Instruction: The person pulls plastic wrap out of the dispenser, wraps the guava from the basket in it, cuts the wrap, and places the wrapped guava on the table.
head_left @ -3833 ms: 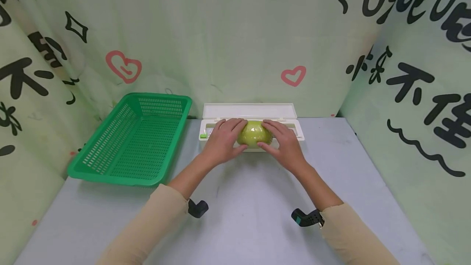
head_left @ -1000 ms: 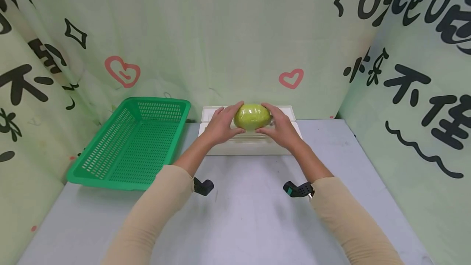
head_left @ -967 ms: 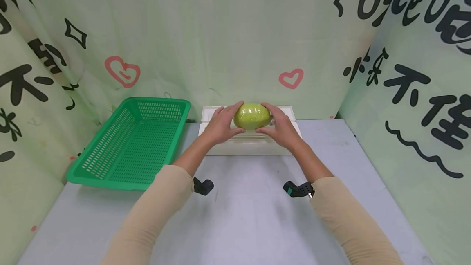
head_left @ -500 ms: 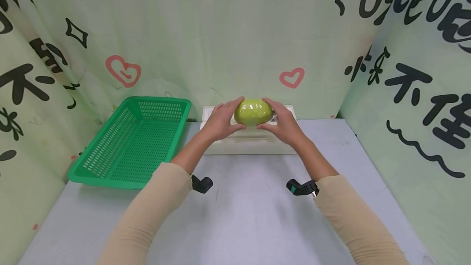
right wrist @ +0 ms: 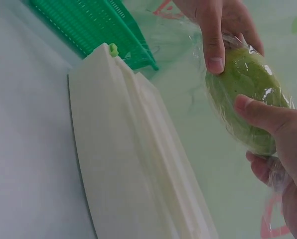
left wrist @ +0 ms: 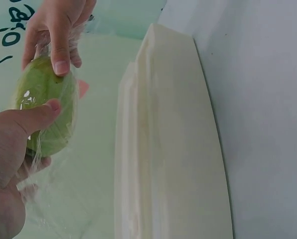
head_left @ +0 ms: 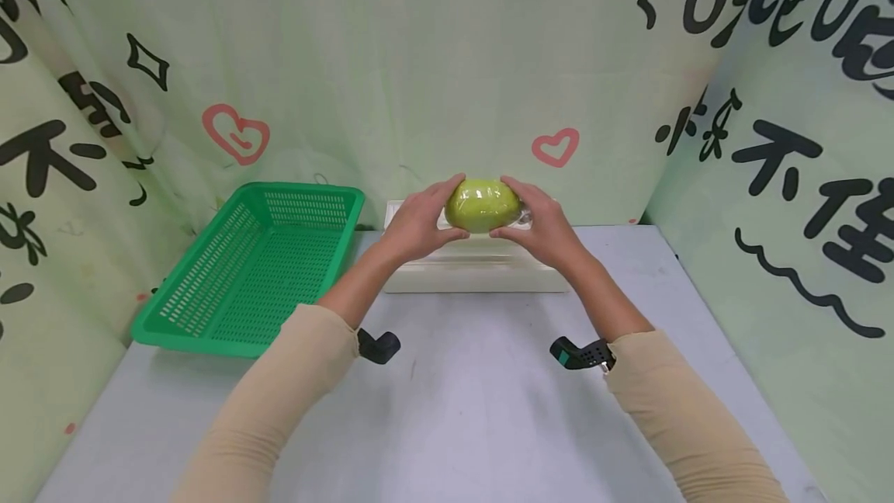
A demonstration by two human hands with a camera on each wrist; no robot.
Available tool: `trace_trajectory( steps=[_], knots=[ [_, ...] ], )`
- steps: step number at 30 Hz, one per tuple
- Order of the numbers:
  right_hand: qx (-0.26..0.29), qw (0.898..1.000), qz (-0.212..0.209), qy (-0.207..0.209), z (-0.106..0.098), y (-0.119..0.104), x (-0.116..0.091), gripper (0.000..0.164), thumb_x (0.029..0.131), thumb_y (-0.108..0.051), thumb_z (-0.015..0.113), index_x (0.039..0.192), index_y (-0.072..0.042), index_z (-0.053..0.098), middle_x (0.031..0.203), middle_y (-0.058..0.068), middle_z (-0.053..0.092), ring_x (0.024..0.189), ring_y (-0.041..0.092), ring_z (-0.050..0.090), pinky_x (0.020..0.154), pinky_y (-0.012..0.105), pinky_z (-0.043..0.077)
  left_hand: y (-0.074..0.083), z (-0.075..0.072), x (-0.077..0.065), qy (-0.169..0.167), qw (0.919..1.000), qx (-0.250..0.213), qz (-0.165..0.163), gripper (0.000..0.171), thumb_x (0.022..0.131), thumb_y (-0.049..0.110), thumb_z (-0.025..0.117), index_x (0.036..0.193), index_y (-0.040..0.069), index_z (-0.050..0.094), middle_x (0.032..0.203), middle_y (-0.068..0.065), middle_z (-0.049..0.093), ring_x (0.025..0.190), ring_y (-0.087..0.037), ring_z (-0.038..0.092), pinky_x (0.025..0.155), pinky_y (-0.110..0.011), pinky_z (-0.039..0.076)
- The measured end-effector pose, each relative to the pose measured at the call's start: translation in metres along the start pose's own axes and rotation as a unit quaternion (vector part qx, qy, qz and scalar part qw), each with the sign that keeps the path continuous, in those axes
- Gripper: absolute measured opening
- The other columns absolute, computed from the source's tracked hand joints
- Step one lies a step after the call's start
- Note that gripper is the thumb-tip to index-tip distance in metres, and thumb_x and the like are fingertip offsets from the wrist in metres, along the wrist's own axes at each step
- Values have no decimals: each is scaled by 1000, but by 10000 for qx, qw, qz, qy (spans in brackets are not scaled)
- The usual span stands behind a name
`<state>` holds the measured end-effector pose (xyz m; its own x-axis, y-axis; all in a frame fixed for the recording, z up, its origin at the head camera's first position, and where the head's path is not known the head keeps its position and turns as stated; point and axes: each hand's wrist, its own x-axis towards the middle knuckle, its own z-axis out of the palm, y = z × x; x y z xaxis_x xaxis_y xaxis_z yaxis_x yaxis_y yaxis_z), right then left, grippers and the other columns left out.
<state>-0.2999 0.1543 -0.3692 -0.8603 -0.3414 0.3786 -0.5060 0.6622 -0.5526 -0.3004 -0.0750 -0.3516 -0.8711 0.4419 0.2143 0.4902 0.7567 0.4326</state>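
A smooth, oval green mango-like fruit (head_left: 482, 206) is held in the air above a white cling film dispenser box (head_left: 478, 279). Clear cling film (left wrist: 51, 191) covers the fruit, with loose, crumpled film at both ends. My left hand (head_left: 417, 225) grips one end, its thumb (left wrist: 41, 114) lying along the near side. The other end is gripped by my right hand (head_left: 546, 228), whose thumb (right wrist: 260, 113) presses the fruit's skin through the film. Fingers on the far side are partly hidden. A small green piece (right wrist: 113, 49) sits at the box's end.
A green plastic basket (head_left: 244, 349) with slotted walls stands on the left of the white table (head_left: 461, 410). Behind the table hangs a pale green curtain (head_left: 419, 84) with hearts and black lettering. Black wrist cameras are on both wrists.
Both hands have raised the fruit from low over the box to well above it, with the film round it. Over the last second it rose a little more.
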Motion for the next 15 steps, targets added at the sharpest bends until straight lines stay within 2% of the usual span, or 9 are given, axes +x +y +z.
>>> trace_trajectory(
  steps=[15],
  knots=[
    [1,10000,-50,-37,-16,-15,3,89,73,-19,84,148,-14,37,142,12,50,128,29,49,102,46,48,9,-17,-2,-37,10000,0,10,87,85,34,74,154,19,23,149,-9,43,131,-30,48,108,-46,42]
  ],
)
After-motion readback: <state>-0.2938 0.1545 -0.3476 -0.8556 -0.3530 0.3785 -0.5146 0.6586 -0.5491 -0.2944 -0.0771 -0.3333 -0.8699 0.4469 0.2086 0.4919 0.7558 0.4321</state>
